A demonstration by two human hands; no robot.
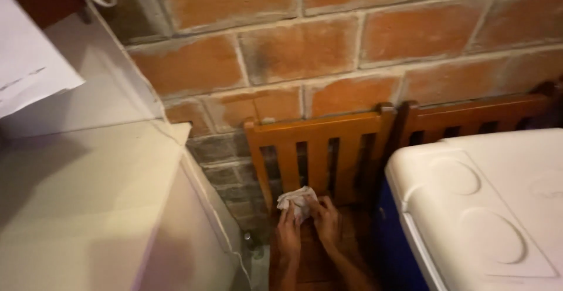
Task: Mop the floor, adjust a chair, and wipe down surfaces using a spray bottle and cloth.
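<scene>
Both my hands reach down to the seat of a brown wooden chair (316, 144) that stands against a brick wall. My left hand (288, 232) and my right hand (326, 220) are side by side, each gripping a crumpled white cloth (297, 198). The cloth is pressed at the foot of the chair's slatted back, just above the seat.
A white cabinet or appliance (88, 209) fills the left. A blue cooler with a white lid (481, 209) sits on the right, close to my right hand. A second wooden chair back (469, 118) stands behind it. A sheet of paper (29, 68) lies upper left.
</scene>
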